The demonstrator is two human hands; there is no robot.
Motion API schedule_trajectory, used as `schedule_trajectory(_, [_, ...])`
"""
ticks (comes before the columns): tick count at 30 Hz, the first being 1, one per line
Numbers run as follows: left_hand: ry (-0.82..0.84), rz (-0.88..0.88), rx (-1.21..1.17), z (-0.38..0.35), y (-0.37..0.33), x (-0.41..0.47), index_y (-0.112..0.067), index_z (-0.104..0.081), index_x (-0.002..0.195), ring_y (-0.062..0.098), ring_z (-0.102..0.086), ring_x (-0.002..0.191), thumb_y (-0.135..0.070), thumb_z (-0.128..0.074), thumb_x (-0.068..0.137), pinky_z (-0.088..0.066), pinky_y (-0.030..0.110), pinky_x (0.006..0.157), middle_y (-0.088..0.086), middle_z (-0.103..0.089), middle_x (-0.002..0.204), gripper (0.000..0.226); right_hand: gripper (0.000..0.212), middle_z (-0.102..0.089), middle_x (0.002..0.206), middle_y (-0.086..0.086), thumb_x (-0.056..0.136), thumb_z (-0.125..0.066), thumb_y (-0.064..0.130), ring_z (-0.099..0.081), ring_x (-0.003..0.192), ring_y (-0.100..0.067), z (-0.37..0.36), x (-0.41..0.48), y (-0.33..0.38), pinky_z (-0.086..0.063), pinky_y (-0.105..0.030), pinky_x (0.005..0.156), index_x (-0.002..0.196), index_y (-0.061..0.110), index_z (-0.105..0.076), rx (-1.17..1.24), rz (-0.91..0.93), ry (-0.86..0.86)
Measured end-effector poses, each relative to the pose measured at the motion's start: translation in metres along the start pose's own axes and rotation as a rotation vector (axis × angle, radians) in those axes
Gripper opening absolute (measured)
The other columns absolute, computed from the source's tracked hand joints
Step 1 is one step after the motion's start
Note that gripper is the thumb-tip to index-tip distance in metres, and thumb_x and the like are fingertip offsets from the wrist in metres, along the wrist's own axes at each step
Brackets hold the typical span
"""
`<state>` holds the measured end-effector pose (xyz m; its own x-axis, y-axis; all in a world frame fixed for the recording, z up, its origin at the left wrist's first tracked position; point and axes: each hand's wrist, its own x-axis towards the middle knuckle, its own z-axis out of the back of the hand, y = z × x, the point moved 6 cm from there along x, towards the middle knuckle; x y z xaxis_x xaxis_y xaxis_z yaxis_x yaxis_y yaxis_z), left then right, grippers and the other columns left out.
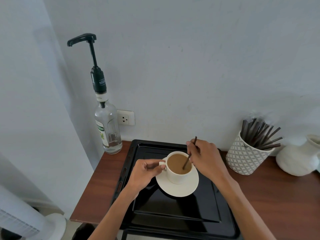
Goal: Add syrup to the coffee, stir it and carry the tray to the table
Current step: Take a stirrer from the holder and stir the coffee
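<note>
Head view: right fingers (192,144) pinched the stirrer (187,161), slanting toward one o'clock in the cup (179,168); left fingers (156,166) pinched its handle at nine.

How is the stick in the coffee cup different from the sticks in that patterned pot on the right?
The stir stick in the cup is alone, held by the right hand, with its lower end dipped in coffee. The sticks in the pot are a loose bundle, untouched, fanning out of the patterned pot. Both kinds look dark brown, thin and straight.
</note>
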<state>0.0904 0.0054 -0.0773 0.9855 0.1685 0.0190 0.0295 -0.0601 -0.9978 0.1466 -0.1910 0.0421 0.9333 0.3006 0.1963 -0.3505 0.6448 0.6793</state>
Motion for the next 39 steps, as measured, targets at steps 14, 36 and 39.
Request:
schedule_trajectory(14, [0.025, 0.015, 0.001, 0.002, 0.002, 0.002, -0.023, -0.084, 0.104, 0.017, -0.077, 0.105, -0.022, -0.08, 0.084, -0.06, 0.033, 0.095, 0.0, -0.083, 0.106, 0.021, 0.041, -0.067, 0.058, -0.008, 0.106, -0.049, 0.031, -0.065, 0.057, -0.026, 0.004, -0.001, -0.004, -0.057, -0.049, 0.069, 0.072, 0.012, -0.061, 0.007, -0.008, 0.002])
schedule_trajectory(36, [0.043, 0.004, -0.031, 0.001, 0.003, 0.002, -0.024, -0.083, 0.105, 0.017, -0.077, 0.104, -0.02, -0.079, 0.086, -0.06, 0.025, 0.089, 0.0, -0.083, 0.106, 0.021, 0.034, -0.065, 0.062, 0.0, 0.106, -0.049, 0.028, -0.065, 0.058, -0.018, -0.005, 0.003, 0.012, -0.057, -0.043, 0.066, 0.078, 0.013, -0.062, -0.008, 0.044, -0.104])
schedule_trajectory(39, [0.044, 0.012, -0.028, 0.001, 0.004, 0.002, -0.023, -0.083, 0.106, 0.016, -0.077, 0.105, -0.019, -0.079, 0.086, -0.06, 0.026, 0.091, 0.0, -0.082, 0.107, 0.021, 0.038, -0.063, 0.061, -0.004, 0.106, -0.047, 0.027, -0.062, 0.056, -0.024, 0.012, 0.003, -0.001, -0.054, -0.048, 0.063, 0.077, 0.008, -0.06, -0.12, 0.013, -0.152])
